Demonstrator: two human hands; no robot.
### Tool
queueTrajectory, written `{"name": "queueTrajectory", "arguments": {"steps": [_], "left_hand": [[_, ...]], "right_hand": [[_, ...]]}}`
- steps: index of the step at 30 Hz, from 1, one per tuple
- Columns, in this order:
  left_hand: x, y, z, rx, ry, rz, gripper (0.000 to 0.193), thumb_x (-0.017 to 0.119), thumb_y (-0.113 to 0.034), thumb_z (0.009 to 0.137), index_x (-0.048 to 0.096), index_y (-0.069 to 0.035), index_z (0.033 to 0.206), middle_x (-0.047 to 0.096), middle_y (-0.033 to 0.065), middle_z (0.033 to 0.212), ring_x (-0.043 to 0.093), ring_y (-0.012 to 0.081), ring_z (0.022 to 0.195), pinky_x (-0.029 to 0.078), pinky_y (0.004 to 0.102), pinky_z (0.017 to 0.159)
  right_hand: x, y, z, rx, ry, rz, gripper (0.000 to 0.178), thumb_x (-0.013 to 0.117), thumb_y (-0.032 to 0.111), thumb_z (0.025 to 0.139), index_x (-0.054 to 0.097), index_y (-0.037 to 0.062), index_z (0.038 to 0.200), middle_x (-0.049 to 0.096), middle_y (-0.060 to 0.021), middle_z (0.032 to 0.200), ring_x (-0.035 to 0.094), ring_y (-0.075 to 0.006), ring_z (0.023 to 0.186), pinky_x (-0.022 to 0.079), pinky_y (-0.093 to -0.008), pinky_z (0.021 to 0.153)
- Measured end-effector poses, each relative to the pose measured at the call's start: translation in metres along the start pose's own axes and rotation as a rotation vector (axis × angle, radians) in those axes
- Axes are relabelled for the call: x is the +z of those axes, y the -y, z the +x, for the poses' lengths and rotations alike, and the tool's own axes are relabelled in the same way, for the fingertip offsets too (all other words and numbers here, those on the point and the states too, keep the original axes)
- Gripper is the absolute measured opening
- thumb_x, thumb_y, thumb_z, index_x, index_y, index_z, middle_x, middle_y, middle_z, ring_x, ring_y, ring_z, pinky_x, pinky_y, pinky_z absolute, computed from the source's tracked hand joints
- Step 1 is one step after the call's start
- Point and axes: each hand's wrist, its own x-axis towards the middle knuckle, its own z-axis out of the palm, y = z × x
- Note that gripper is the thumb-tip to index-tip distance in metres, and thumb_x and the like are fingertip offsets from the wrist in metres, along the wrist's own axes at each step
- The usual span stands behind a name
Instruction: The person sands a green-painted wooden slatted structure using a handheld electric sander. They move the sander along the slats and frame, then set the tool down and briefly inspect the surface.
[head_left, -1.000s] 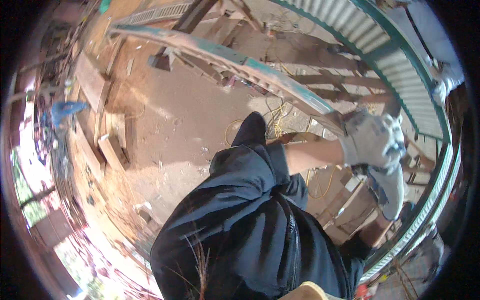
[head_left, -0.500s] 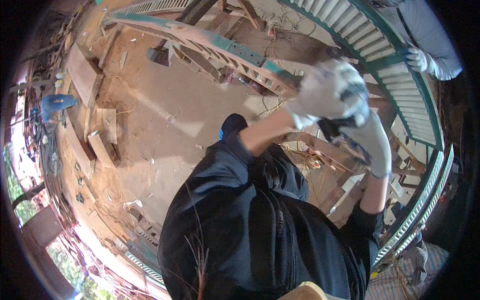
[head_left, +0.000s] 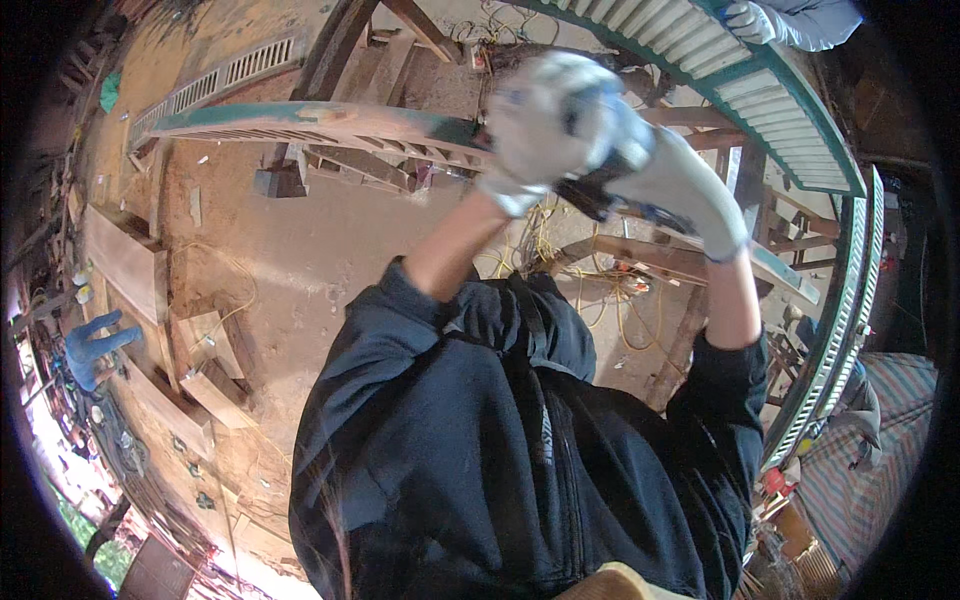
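Both my hands, in white work gloves, are raised at the top middle around a dark handheld power tool. Motion blurs it, so its exact kind does not show. My left hand is closed over the tool's top and far side. From the right, my right hand wraps its rear part. Just left of the tool runs the edge of a louvered wooden shutter, part green paint and part bare, pinkish wood. Whether the tool touches this edge is hidden behind my left glove.
A green-framed louvered shutter stands at upper right, with a co-worker's gloved hand on its frame. Yellow cords tangle near wooden beams. Boards lie at left, near another person in blue. A striped sheet lies at lower right.
My hands and the tool have shifted left and a little up in the picture. The view has turned, and the co-worker's hand now appears higher, nearer the shutter's far end.
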Motion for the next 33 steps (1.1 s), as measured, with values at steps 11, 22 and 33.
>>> {"name": "queueTrajectory", "arguments": {"steps": [11, 22, 33], "left_hand": [[0.112, -0.082, -0.022, -0.267, 0.111, -0.19, 0.025, 0.068, -0.035, 0.078, 0.071, -0.013, 0.09, 0.067, 0.0094, 0.096, 0.065, 0.0279, 0.086, 0.052, 0.0421, 0.076], [-0.032, -0.001, -0.001, -0.125, -0.188, 0.093, 0.013, 0.072, -0.014, 0.078, 0.07, -0.01, 0.09, 0.069, 0.0081, 0.092, 0.069, 0.0267, 0.079, 0.056, 0.0358, 0.071], [-0.279, 0.144, -0.014, -0.398, -0.047, 0.578, 0.033, 0.047, -0.024, 0.1, 0.065, -0.005, 0.119, 0.067, 0.0139, 0.119, 0.062, 0.0262, 0.112, 0.046, 0.0386, 0.098]], "right_hand": [[-0.018, -0.101, -0.1, 0.236, -0.072, 0.214, 0.058, 0.081, 0.01, 0.073, 0.055, 0.0008, 0.125, 0.065, -0.0062, 0.112, 0.061, -0.0137, 0.097, 0.051, -0.0315, 0.086], [0.012, 0.019, 0.021, -0.19, 0.016, 0.029, 0.061, 0.085, 0.024, 0.063, 0.063, 0.0032, 0.117, 0.071, -0.0168, 0.097, 0.069, -0.0253, 0.085, 0.053, -0.0379, 0.081], [0.051, 0.155, 0.125, -0.285, 0.119, -0.094, 0.053, 0.081, 0.034, 0.066, 0.065, -0.0087, 0.093, 0.064, -0.0222, 0.071, 0.061, -0.0192, 0.064, 0.052, -0.0379, 0.066]]}}
